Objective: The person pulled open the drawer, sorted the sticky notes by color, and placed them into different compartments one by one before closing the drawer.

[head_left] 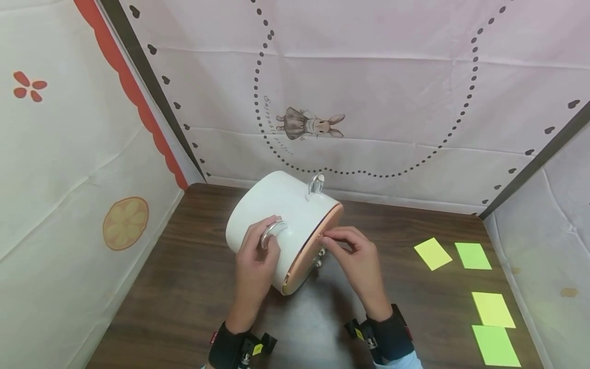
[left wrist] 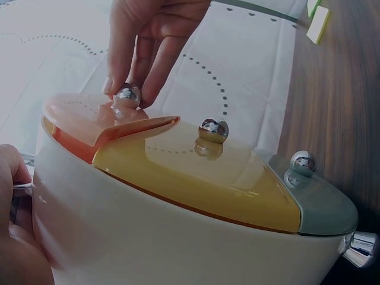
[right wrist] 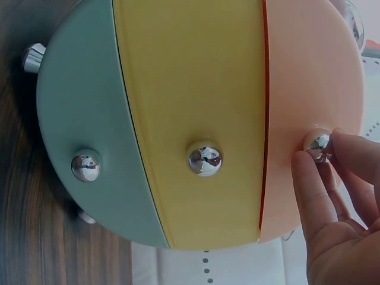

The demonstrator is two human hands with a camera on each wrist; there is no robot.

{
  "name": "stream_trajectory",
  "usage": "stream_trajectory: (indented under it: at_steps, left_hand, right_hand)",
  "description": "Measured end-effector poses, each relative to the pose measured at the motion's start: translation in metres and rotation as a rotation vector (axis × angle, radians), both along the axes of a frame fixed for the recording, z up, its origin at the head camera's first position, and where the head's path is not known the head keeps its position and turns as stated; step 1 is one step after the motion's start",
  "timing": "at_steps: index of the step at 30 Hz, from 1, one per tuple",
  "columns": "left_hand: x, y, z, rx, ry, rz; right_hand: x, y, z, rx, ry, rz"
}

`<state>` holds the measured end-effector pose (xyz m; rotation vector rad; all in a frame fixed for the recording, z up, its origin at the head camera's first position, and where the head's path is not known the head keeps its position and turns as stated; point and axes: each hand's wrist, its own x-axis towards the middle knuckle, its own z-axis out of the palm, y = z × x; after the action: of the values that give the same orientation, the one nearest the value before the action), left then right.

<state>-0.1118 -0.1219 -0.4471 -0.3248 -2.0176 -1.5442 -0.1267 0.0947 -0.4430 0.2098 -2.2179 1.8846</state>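
A round white box (head_left: 276,210) with a three-part lid is tipped on its side on the table. My left hand (head_left: 258,251) grips a silver loop handle (head_left: 279,226) on the box's wall. At the lid, my right hand (head_left: 357,256) pinches the silver ball knob (right wrist: 319,144) of the peach lid panel (left wrist: 74,116). That panel's inner edge stands a little above the neighbouring yellow panel (left wrist: 196,172). Beyond it lies the green panel (right wrist: 89,119), flush with the yellow one. Both of these carry their own ball knobs. The box's inside is hidden.
Several sticky notes, yellow (head_left: 433,253) and green (head_left: 473,255), lie on the right of the dark wooden table (head_left: 184,287). Printed white cloth walls (head_left: 392,113) enclose the back and sides. A second silver loop (head_left: 316,184) sticks out from the box's upper side.
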Motion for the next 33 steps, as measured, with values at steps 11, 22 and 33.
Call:
stream_trajectory:
  at_steps: [11, 22, 33]
  left_hand:
    - [0.000, 0.005, 0.003, 0.001, -0.044, 0.054]
    - [-0.003, 0.003, 0.001, -0.007, -0.017, 0.034]
    - [-0.002, 0.003, -0.001, -0.019, -0.022, 0.043]
  right_hand:
    - [-0.003, -0.005, -0.001, -0.045, -0.015, 0.004]
    - [-0.003, -0.007, 0.000, -0.066, -0.029, -0.011]
    - [0.006, 0.002, -0.036, -0.059, -0.085, -0.048]
